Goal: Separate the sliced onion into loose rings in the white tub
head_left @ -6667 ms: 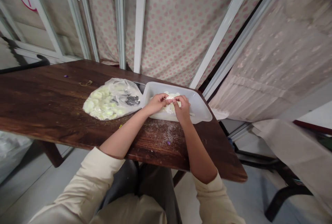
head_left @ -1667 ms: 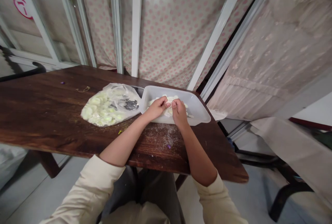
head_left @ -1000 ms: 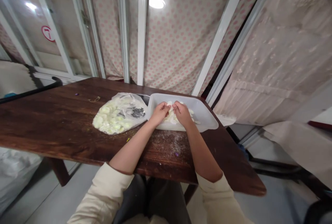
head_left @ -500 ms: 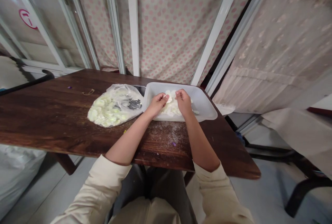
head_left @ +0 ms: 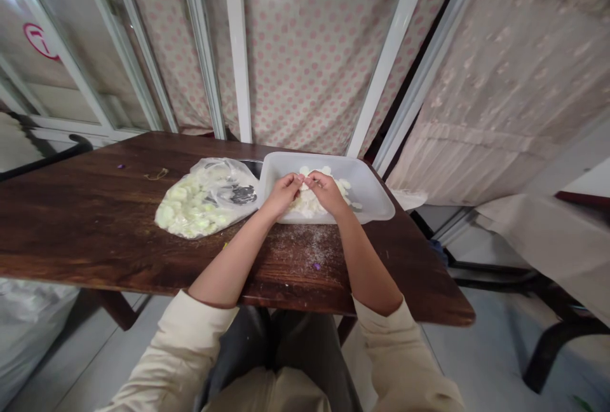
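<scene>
Over a white plastic tub (head_left: 381,205), my two hands meet with their fingertips together. My left hand (head_left: 284,193) is closed in a pinch on a small white petal-like piece (head_left: 305,187), mostly covered by the fingers. Against the same spot, my right hand (head_left: 328,191) pinches too; its fingertips touch the left ones and hide what lies between them. Below and behind the hands, a loose pile of thin white round pieces (head_left: 344,184) lies in the tub. I cannot make out their material.
Left of the tub, a clear plastic bag (head_left: 229,186) holds many pale greenish-white pieces (head_left: 183,208). White specks (head_left: 305,250) and a purple scrap (head_left: 317,266) lie on the dark wooden table (head_left: 95,208) near its front edge. Curtained glass panels stand behind.
My right hand has moved left and down to meet my left hand at the white piece; before, the hands were apart. The whole view has shifted slightly.
</scene>
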### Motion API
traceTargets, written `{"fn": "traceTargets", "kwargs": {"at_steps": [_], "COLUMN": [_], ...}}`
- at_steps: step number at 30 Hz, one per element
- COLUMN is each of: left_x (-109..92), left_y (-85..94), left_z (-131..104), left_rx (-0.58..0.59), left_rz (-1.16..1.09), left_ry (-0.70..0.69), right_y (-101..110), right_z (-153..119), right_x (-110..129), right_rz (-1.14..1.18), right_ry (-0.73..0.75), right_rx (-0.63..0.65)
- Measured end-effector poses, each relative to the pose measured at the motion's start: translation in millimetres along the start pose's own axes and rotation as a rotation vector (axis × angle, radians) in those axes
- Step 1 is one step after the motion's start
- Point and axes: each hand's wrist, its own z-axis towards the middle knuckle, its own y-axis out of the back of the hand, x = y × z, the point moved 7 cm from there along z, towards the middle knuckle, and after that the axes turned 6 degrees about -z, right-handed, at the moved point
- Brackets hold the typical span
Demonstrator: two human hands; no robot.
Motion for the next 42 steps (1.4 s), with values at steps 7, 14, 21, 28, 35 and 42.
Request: {"fn": "traceTargets", "kwargs": {"at_steps": [7,14,21,28,35,42], "left_x": [5,-2,0,-5,-7,-4], "left_y": [-0.1,3.4,8.0,7.3,2.3,3.3], "left_z": [2,0,1,0,-1,0], "left_rx": [0.016,-0.042,-0.069,-0.045,-0.001,-0.04], "left_rz": [0.03,0.046,0.011,-0.002,-0.031,0.022], "left_ry": [-0.02,-0.039,-0.039,-0.082,-0.078,-0.068], "right_y": [0,1,13,22,5,5], "right_z": [-3,-10,-10,-10,-4,-9], "right_x": [-3,16,10,3,10,13], "right_rz": [-0.319,-0.772,-0.756,-0.539,-0.438,-0.728], "right_ry": [-0.03,0.057,-0.036,-0.076,0.053,0.039], "right_rx": [-0.058,-0.189,-0.295,-0.363,-0.126,-0.197]}}
